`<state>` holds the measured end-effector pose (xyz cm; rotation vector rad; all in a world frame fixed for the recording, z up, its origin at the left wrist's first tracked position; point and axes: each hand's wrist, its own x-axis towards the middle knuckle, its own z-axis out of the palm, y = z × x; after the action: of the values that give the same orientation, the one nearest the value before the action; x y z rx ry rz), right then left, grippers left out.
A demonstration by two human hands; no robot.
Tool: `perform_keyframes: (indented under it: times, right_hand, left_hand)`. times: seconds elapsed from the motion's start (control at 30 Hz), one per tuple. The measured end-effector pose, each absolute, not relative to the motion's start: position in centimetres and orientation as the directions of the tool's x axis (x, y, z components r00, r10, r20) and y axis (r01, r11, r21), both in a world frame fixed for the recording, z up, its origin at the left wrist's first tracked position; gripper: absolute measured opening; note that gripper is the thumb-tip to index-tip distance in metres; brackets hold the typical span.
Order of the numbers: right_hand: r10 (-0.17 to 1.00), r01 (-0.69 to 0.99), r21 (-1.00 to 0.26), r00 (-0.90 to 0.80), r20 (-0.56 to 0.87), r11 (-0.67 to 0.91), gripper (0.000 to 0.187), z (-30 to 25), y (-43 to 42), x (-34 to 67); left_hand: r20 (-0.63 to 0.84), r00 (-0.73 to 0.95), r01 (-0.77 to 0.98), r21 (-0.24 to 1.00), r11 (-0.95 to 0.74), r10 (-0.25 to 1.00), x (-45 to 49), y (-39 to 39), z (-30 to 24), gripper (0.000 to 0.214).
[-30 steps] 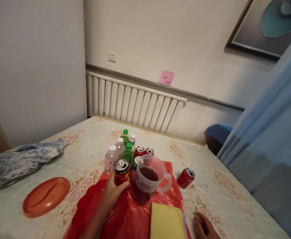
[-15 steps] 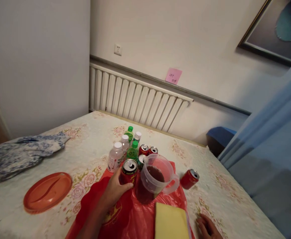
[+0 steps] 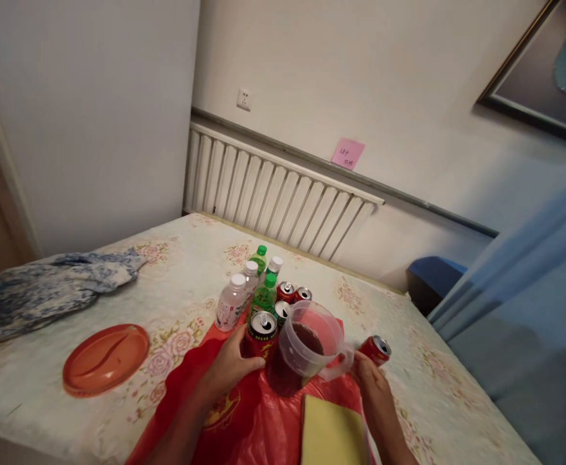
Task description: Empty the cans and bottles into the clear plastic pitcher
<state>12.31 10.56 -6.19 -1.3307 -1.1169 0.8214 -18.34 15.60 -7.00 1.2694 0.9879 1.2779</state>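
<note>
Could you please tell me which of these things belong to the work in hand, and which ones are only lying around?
In use:
- dark-rimmed red can, held by the left hand
- jug of dark liquid, right hand at its handle

Apparently just lying about:
- orange disc
- blue-and-white cloth
- yellow pad

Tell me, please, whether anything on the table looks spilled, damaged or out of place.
No spill or damage shows. One red can sits apart from the clustered cans and bottles, near the right hand; its apparent lean may be lens distortion.
</note>
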Motion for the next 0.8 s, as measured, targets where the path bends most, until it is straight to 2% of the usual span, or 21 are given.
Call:
perform_keyframes:
  times: [0.1, 0.27, 0.43, 0.8]
  right_hand:
    - [0.967, 0.083, -0.989, 0.215, 0.134, 0.119, 0.053, -6.0, 11.8, 11.0]
    - [0.979, -0.141, -0.975, 0.139, 0.151, 0.171, 0.050, -6.1, 13.1, 9.7]
    - [0.967, -0.277, -0.943, 0.226, 0.121, 0.183, 0.044, -5.7, 13.4, 8.5]
    - [0.925, -0.222, -0.944, 0.345, 0.159, 0.245, 0.041, -2.5, 13.2, 6.7]
  left_hand:
    - [0.123, 0.116, -0.136, 0.985, -0.106, 0.986, -18.4, 15.3, -6.7, 0.063]
    - [0.114, 0.127, -0.125, 0.987, -0.098, 0.985, -18.7, 15.2, -6.7, 0.062]
    - [0.144, 0.123, -0.151, 0.981, -0.125, 0.982, -18.9, 15.1, -6.9, 0.060]
    - [0.137, 0.069, -0.151, 0.981, -0.125, 0.988, -19.4, 14.8, -6.5, 0.057]
